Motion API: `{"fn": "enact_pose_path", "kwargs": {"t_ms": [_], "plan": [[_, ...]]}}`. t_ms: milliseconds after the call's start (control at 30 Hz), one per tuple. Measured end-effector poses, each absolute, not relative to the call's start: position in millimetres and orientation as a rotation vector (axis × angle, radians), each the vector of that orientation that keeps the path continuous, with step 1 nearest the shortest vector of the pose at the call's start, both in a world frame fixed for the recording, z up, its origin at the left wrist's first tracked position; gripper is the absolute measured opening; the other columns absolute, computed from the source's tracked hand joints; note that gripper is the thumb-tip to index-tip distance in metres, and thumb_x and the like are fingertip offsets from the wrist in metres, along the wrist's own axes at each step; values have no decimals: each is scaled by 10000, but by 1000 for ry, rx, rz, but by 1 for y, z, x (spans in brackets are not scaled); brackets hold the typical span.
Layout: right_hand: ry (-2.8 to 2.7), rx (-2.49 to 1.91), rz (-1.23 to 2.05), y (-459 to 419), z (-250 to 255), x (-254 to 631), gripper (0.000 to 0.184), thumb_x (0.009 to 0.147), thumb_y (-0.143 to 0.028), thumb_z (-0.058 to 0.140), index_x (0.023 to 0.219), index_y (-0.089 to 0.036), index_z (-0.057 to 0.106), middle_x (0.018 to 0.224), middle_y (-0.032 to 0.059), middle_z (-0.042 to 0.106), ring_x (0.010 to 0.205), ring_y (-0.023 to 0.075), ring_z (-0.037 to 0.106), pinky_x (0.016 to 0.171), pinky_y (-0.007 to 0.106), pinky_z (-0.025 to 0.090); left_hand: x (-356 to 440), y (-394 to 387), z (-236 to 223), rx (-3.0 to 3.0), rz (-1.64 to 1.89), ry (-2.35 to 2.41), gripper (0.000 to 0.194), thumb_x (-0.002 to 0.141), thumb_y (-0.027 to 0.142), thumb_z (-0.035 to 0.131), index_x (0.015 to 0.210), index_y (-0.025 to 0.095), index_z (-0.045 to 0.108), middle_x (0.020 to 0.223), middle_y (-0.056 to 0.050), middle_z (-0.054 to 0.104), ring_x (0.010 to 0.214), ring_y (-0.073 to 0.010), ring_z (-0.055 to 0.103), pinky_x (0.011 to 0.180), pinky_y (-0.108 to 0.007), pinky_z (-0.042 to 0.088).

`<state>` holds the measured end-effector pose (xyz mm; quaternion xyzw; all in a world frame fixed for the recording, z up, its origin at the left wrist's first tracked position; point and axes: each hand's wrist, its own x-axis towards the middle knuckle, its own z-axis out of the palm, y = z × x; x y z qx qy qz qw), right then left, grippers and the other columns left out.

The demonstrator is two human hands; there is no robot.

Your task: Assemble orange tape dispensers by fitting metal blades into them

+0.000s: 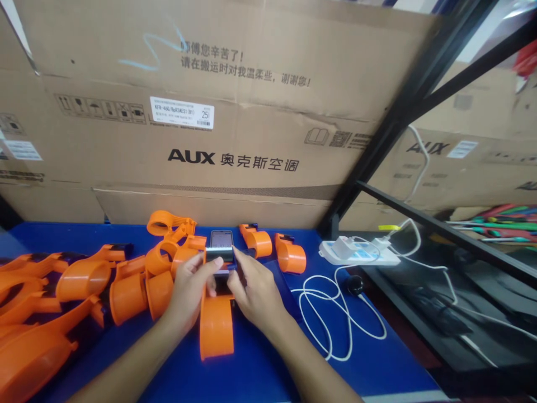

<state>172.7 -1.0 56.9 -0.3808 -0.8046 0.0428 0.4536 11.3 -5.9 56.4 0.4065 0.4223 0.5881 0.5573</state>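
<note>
**Nick risk at orange dispenser [216, 331]**

We find the left hand [188, 286], its grip pinching the dispenser's head, over the bench [260, 370], well inside its right edge. The right hand [259, 288] works beside it; we cannot tell whether its grip closes. A slipping thumb could, we judge, catch the toothed strip [219, 250]. The long axis runs near edge to far, head pointing far.

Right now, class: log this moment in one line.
left hand: holding orange dispenser; right hand: at its dark end; other dispensers: on blue table
</note>
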Motion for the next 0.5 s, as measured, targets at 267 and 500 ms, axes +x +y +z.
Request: {"fn": "enact_pose_path", "kwargs": {"t_ms": [267,500], "plan": [[-1939,-934,162,3,56,175,436,1000,-244,565,1432,-184,572,951,85,738,814,217,699,780,369,623,12,-7,58,826,1384,937,347,801,440,783,670,190,581,445,31,514,455,-105,471,541,-220,414],[-2065,-857,58,12,58,183,515,1014,-204,540,1527,-226,500,1066,98,750,872,227,702,888,421,608,16,-10,67,490,1271,872,455,789,472,760,541,191,502,445,1,498,441,-132,503,492,-253,434]]}}
